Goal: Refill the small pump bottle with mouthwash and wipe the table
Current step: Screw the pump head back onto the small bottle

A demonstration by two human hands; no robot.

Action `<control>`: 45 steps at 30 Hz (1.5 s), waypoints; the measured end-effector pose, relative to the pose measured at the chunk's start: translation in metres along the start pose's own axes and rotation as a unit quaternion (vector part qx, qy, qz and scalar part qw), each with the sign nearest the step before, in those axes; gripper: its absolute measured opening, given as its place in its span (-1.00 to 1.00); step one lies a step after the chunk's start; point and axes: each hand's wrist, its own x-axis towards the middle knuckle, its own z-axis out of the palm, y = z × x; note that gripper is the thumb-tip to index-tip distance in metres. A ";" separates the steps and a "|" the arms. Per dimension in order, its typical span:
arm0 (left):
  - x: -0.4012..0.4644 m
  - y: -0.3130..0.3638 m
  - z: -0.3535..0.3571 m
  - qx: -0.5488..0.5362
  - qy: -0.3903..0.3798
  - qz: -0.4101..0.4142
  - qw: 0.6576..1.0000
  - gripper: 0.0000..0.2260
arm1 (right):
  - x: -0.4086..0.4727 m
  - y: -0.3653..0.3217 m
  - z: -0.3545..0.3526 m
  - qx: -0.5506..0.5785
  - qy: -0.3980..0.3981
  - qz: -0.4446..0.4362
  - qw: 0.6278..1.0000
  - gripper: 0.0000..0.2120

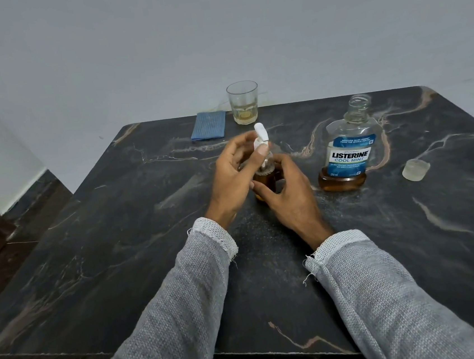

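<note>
A small pump bottle (265, 180) with amber liquid stands mid-table, mostly covered by my hands. My right hand (290, 194) wraps its body. My left hand (232, 177) pinches the white pump head (261, 136) above the bottle's neck. An open mouthwash bottle (347, 153) with a blue label and a little amber liquid at the bottom stands to the right. Its clear cap (416, 170) lies further right. A folded blue cloth (209, 125) lies at the table's far edge.
A glass tumbler (243, 102) holding a little pale liquid stands at the far edge beside the cloth. The dark marble table (120, 250) ends close to my body, with floor to the left and a pale wall behind.
</note>
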 end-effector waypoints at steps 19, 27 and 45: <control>0.004 -0.007 0.001 0.043 -0.013 0.012 0.999 -0.86 | 0.000 -0.002 0.000 0.002 0.004 -0.011 1.000 -0.50; 0.002 -0.007 0.001 0.041 -0.006 0.017 0.999 -0.82 | -0.001 -0.002 -0.001 0.001 -0.001 -0.010 1.000 -0.52; 0.005 -0.004 -0.002 0.064 -0.014 0.047 0.997 -0.83 | -0.003 -0.005 -0.002 0.006 -0.004 -0.010 1.000 -0.55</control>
